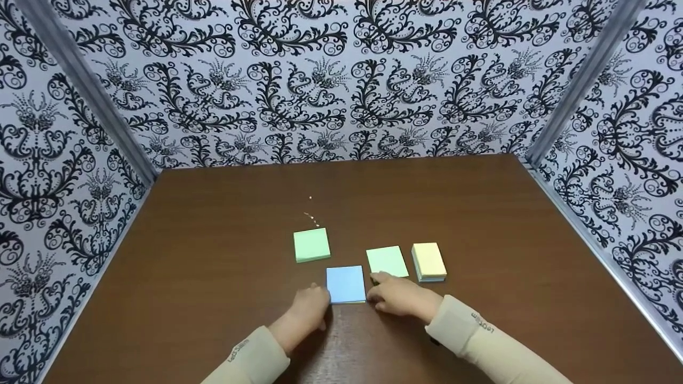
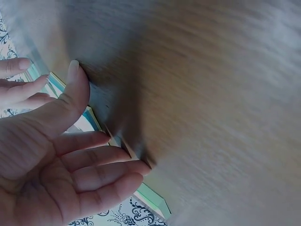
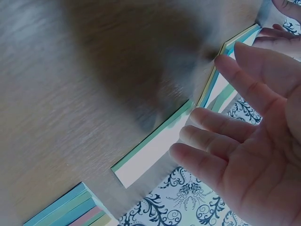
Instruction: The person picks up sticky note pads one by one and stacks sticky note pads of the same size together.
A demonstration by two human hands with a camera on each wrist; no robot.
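A square blue sticky-note pad point(image 1: 346, 285) with a thin yellow layer at its bottom lies flat on the table. My left hand point(image 1: 310, 305) is at its left edge, fingers loosely extended and thumb apart in the left wrist view. On the opposite side, my right hand point(image 1: 397, 295) has its index fingertip by the blue pad's right edge. Its other fingers reach to the near edge of a light green pad point(image 1: 387, 261); whether they touch it, I cannot tell. Neither hand grips anything. Another green pad point(image 1: 311, 245) lies behind and left of the blue one.
Right of the green pad stands a thicker stack topped in yellow point(image 1: 428, 260), its side layered in several colours point(image 3: 70, 207). Small pale specks point(image 1: 312, 217) mark the brown table point(image 1: 224, 224) behind the left green pad. Patterned walls point(image 1: 320, 80) enclose the back and sides.
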